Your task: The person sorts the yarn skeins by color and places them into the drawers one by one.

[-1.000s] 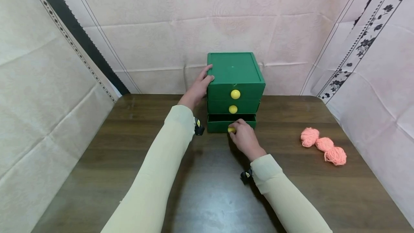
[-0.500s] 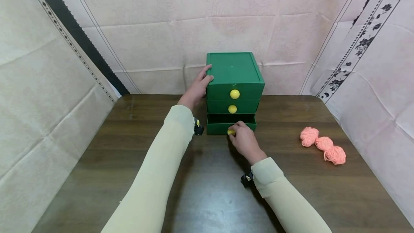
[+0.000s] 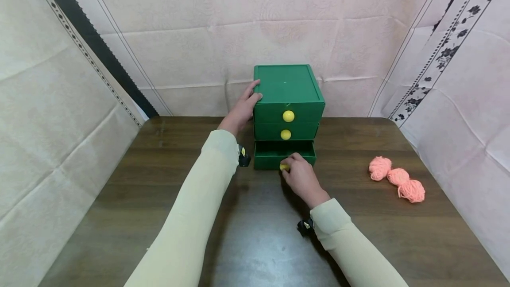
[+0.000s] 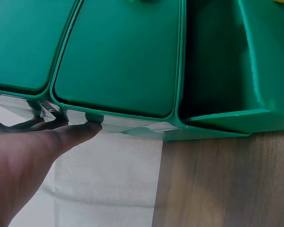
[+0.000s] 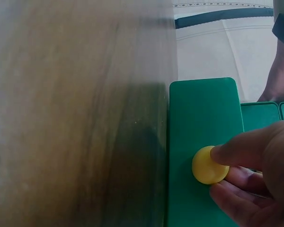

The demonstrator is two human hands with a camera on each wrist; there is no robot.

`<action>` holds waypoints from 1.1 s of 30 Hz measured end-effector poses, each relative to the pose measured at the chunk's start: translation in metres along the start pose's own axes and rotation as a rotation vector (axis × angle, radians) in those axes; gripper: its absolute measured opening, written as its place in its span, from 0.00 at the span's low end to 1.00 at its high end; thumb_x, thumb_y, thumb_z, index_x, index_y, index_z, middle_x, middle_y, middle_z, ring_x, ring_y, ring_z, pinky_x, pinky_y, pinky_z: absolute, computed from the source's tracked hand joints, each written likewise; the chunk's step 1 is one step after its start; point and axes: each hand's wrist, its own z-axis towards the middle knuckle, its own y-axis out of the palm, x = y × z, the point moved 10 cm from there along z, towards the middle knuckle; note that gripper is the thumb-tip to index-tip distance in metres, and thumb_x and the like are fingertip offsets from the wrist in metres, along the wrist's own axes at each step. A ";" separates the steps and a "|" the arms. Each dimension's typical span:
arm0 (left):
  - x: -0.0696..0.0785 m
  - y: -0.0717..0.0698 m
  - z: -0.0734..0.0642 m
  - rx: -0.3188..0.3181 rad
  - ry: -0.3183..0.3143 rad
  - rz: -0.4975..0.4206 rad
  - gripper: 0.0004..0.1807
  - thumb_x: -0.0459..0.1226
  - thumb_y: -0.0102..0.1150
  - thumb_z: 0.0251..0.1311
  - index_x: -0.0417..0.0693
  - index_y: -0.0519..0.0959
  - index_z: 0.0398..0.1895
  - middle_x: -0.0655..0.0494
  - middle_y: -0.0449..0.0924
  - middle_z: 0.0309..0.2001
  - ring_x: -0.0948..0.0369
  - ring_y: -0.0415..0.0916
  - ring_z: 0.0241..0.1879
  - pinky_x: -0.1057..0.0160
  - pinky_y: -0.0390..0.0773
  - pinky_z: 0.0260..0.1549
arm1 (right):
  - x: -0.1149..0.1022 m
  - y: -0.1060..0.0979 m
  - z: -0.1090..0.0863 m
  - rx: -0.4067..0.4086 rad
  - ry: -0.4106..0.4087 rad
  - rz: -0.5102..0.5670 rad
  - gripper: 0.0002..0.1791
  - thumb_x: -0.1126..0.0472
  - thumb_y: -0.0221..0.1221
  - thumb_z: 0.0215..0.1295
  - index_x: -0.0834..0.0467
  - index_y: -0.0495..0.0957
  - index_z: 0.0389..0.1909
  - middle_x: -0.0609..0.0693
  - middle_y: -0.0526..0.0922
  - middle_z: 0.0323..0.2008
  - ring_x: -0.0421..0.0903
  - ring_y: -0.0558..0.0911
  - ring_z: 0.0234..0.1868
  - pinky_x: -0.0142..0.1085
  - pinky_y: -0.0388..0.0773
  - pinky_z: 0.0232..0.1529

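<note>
A green drawer cabinet (image 3: 288,84) with yellow round knobs stands at the table's far side. Its bottom drawer (image 3: 264,163) is pulled partly out, and no contents show inside. My right hand (image 3: 302,179) pinches that drawer's yellow knob (image 5: 206,166) between thumb and fingers. My left hand (image 3: 243,106) rests against the cabinet's left side near the top; in the left wrist view its thumb and fingertips touch the side wall. The top drawer (image 3: 264,113) and middle drawer (image 3: 264,131) are closed.
Three coral-pink yarn balls (image 3: 397,176) lie in a row on the right of the brown wooden table (image 3: 255,234). Pale patterned cloth (image 3: 191,48) hangs behind the table and along both sides. Each wrist wears a small black camera.
The bottom drawer has slid further out toward me, with my right hand drawing back on its knob. My left hand keeps its place on the cabinet's side.
</note>
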 end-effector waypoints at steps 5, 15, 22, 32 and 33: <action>0.003 0.001 -0.004 0.003 0.007 -0.006 0.30 0.46 0.40 0.73 0.74 0.48 0.76 0.63 0.38 0.79 0.55 0.42 0.76 0.40 0.57 0.67 | -0.002 -0.002 -0.003 0.016 -0.021 0.003 0.10 0.62 0.64 0.62 0.59 0.84 0.43 0.53 0.78 0.43 0.48 0.79 0.39 0.42 0.82 0.44; -0.003 -0.001 0.003 0.005 0.000 -0.012 0.30 0.47 0.41 0.73 0.76 0.49 0.75 0.63 0.38 0.79 0.54 0.42 0.76 0.39 0.56 0.67 | -0.004 -0.003 -0.007 0.033 -0.038 0.005 0.09 0.63 0.64 0.61 0.60 0.84 0.43 0.54 0.78 0.43 0.49 0.80 0.40 0.43 0.82 0.45; -0.017 -0.005 0.018 0.024 0.025 -0.018 0.28 0.52 0.42 0.72 0.86 0.52 0.71 0.68 0.39 0.78 0.56 0.42 0.76 0.38 0.55 0.67 | -0.004 -0.003 -0.007 0.042 -0.046 -0.001 0.09 0.63 0.65 0.61 0.60 0.85 0.42 0.54 0.79 0.42 0.49 0.80 0.39 0.43 0.82 0.44; -0.015 -0.004 0.017 0.022 0.022 -0.027 0.28 0.50 0.42 0.72 0.84 0.52 0.72 0.68 0.40 0.78 0.56 0.43 0.76 0.38 0.55 0.67 | -0.003 -0.005 -0.007 0.055 -0.061 0.004 0.08 0.63 0.65 0.61 0.59 0.84 0.41 0.53 0.79 0.42 0.49 0.80 0.39 0.43 0.82 0.44; -0.013 -0.004 0.015 0.019 0.016 -0.029 0.28 0.49 0.42 0.72 0.82 0.51 0.73 0.68 0.40 0.78 0.56 0.43 0.76 0.39 0.56 0.67 | -0.003 -0.006 -0.007 0.057 -0.063 0.005 0.08 0.63 0.65 0.61 0.59 0.84 0.41 0.53 0.79 0.42 0.49 0.80 0.39 0.43 0.82 0.45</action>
